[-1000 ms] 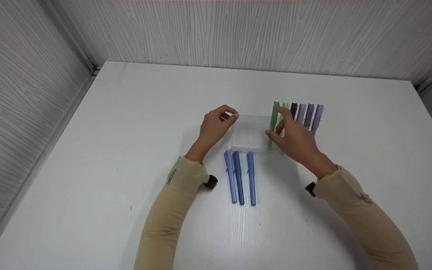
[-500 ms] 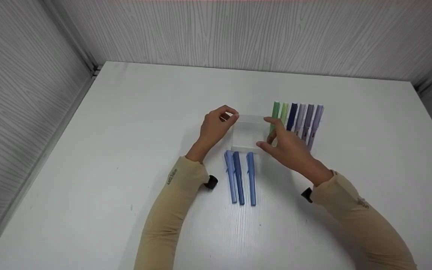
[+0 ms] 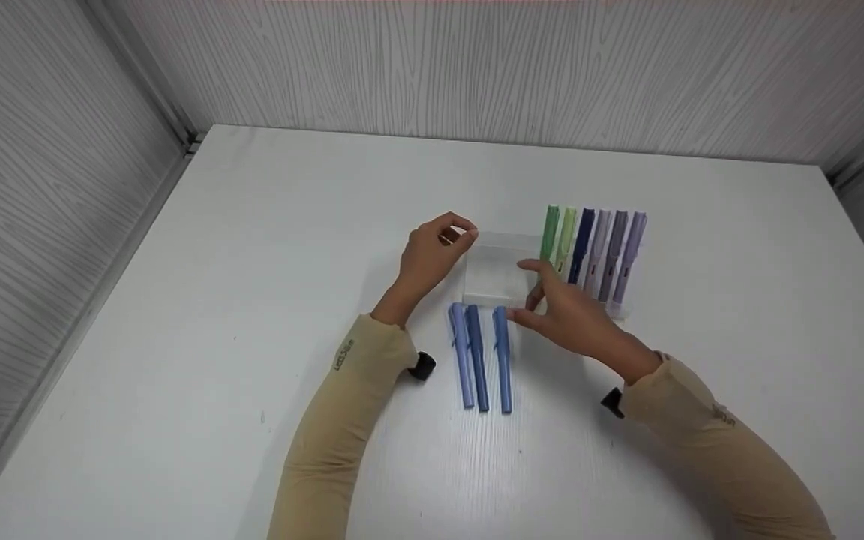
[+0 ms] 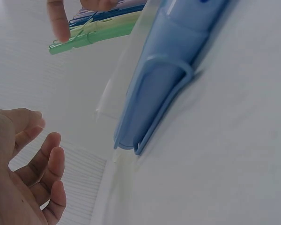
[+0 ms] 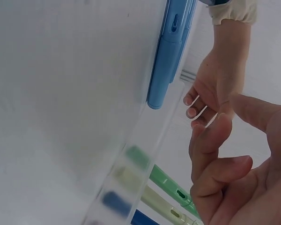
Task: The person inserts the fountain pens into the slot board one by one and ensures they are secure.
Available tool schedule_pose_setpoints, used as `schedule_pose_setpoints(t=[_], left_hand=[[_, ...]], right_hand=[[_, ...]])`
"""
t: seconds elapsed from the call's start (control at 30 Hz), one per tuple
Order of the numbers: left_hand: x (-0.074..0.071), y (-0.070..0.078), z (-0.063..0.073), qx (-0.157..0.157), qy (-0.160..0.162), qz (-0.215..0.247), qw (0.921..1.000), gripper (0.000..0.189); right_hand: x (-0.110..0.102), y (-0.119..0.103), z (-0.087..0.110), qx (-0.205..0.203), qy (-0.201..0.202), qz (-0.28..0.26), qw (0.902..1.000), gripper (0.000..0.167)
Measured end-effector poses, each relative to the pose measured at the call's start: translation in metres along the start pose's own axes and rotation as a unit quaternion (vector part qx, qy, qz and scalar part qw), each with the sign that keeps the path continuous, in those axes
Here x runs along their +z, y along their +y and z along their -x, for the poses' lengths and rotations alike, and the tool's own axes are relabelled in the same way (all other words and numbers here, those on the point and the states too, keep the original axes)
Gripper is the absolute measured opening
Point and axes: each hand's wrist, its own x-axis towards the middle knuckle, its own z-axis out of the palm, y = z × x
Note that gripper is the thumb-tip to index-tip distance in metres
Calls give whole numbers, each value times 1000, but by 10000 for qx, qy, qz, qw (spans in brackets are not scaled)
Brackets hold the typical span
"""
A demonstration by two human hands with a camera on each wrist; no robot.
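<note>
At the far left corner of a clear plastic tray (image 3: pixel 499 281), my left hand (image 3: pixel 432 251) brings thumb and index fingertips together, pinching the rim. My right hand (image 3: pixel 571 311) holds nothing, thumb and index spread over the tray's front part. Its thumb tip is close to the cap of a blue pen (image 3: pixel 503 360); contact is unclear. Beside that pen lie a dark blue pen (image 3: pixel 478 360) and a light periwinkle pen (image 3: pixel 461 356), caps toward the tray. In the tray's right half, a green pen (image 3: pixel 550 229) begins a row of several capped pens, partly hidden by my right hand.
The row continues with a yellow-green pen (image 3: pixel 567 229), a navy pen (image 3: pixel 582 240) and several purple-toned ones, ending in a lavender pen (image 3: pixel 633 247). A white table (image 3: pixel 252 300) bears everything. Grey wood-grain panels (image 3: pixel 432 67) stand behind and at the sides.
My right hand has moved left and toward the front, away from the green pen to near the blue pen's cap. More of the row shows. My left hand stays at the tray's corner.
</note>
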Motion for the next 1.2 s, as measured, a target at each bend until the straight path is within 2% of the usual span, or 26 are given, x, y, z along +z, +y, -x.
schedule_pose_setpoints(t=[0.43, 0.8, 1.2], left_hand=[[1, -2, 0, -33, -58, 114, 9999, 20], [1, -2, -1, -18, -60, 124, 9999, 21], [0, -2, -1, 8, -1, 117, 9999, 20]], right_hand=[[6, 2, 3, 179, -759, 129, 9969, 72], [10, -2, 0, 307, -1459, 502, 9876, 65], [19, -9, -5, 278, -1485, 918, 9842, 65]])
